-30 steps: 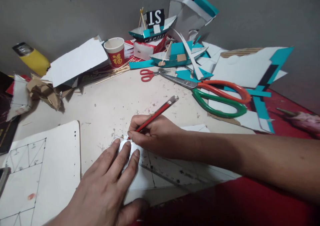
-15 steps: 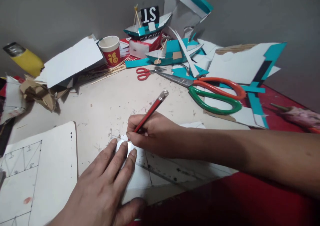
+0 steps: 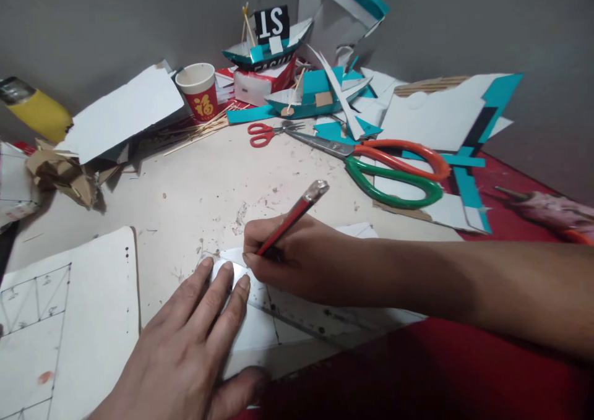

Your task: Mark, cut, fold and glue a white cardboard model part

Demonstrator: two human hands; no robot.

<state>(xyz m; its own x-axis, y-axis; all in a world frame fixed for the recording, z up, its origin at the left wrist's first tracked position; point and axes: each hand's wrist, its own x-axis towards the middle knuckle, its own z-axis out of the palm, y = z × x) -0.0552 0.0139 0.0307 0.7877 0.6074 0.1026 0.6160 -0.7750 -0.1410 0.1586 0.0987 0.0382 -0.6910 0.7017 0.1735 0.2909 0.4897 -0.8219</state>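
Note:
My right hand [image 3: 297,256] is closed around a red pencil [image 3: 292,216], its tip hidden under my fingers at a clear ruler [image 3: 297,312]. The ruler lies on a white card [image 3: 260,336] near the table's front edge. My left hand [image 3: 185,346] lies flat with fingers stretched out, pressing the ruler's left end and the card. The fingertips of both hands nearly touch.
Large green-and-orange scissors [image 3: 394,172] lie beyond my right hand, small red scissors [image 3: 264,132] further back. A white sheet with drawn lines [image 3: 65,321] sits at left. Paper boats [image 3: 264,52], a red cup [image 3: 200,92], sticks [image 3: 199,132], torn cardboard [image 3: 60,172] and teal-white card scraps [image 3: 445,123] crowd the back.
My right hand has slid slightly right along the ruler with the pencil, and the pencil leans a little flatter. The left hand stays pressed in place. The view has tilted slightly.

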